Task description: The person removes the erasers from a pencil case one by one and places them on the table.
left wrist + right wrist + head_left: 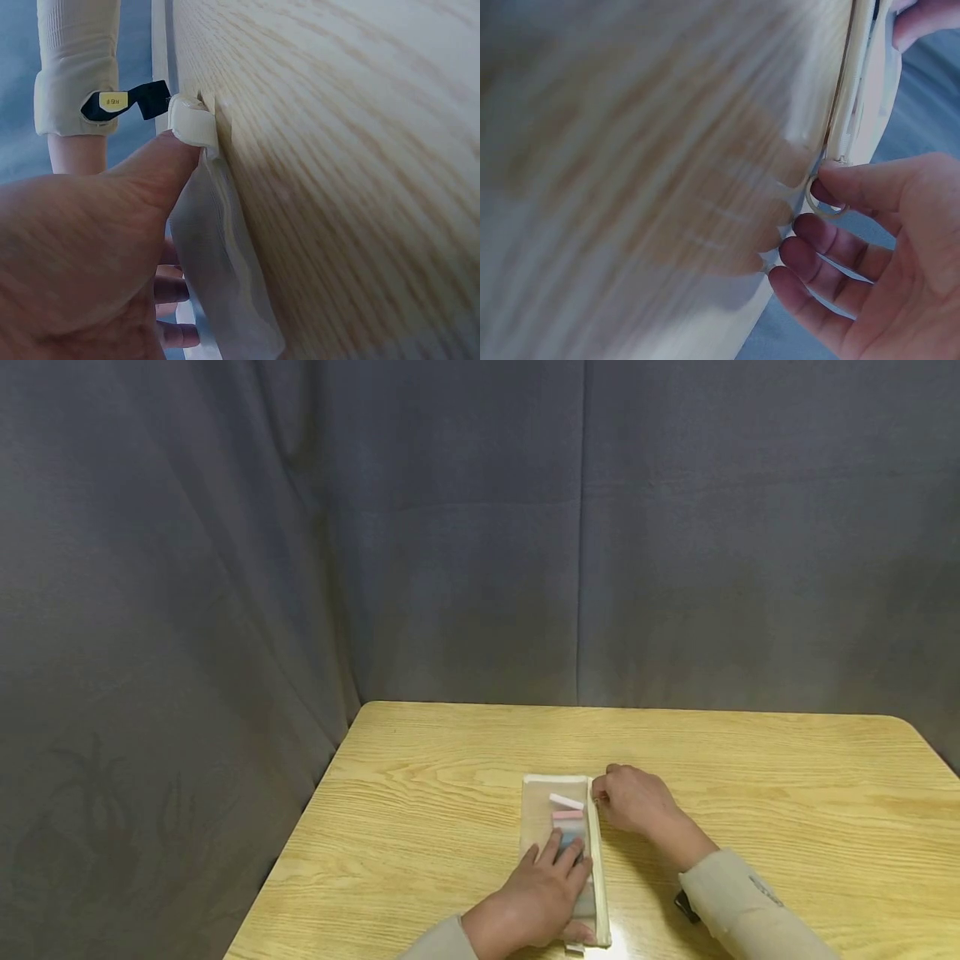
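Note:
A translucent zip pouch [536,810] lies on the table, its cream zipper [596,852] along the right side. Through it show a white stick [566,802], a pink-and-white block [567,820] and something blue. My left hand [540,902] rests on the pouch with fingers spread; in the left wrist view its thumb [161,169] presses the cream tab [193,124] at the near end. At the far right corner, my right hand [637,799] pinches the zipper's ring pull [808,199] between thumb and index finger. Its other fingers are loosely bent near the tabletop.
The wood-grain table [435,760] extends around the pouch, with a dark curtain [465,568] behind it. A small black device [686,907] sits beneath the right sleeve cuff [723,881].

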### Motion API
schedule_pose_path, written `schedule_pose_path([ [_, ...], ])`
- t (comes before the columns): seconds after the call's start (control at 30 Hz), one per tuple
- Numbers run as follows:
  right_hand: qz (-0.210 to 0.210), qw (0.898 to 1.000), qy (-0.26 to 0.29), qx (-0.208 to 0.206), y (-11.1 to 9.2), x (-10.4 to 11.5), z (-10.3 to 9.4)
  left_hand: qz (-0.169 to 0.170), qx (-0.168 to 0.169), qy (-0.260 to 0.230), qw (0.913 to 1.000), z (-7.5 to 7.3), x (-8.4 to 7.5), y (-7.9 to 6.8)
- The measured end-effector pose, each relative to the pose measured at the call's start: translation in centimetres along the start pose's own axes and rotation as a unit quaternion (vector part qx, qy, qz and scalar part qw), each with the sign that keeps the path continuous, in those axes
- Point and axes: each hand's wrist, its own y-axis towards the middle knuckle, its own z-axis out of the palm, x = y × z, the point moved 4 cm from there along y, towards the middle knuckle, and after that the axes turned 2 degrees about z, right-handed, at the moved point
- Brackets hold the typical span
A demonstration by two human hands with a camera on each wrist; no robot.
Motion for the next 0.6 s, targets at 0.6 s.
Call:
schedule_pose_path([
  [0.6,0.026,1.000,-0.009,0.011,0.96,-0.89,0.23,0.005,-0.001,-0.019,0.9998,0.12,0.05,-0.03],
])
